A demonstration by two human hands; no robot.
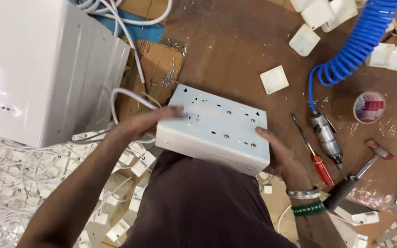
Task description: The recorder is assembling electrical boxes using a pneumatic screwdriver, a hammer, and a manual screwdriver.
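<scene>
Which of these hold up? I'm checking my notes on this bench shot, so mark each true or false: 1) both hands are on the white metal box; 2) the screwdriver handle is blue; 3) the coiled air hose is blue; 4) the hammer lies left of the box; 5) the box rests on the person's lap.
1) True: the left hand lies on top of the white metal box, and the right hand grips its right edge.
2) False: the screwdriver has a red-orange handle.
3) True: the coiled air hose is blue.
4) False: the hammer lies right of the box.
5) True: the box sits on the lap.
</scene>
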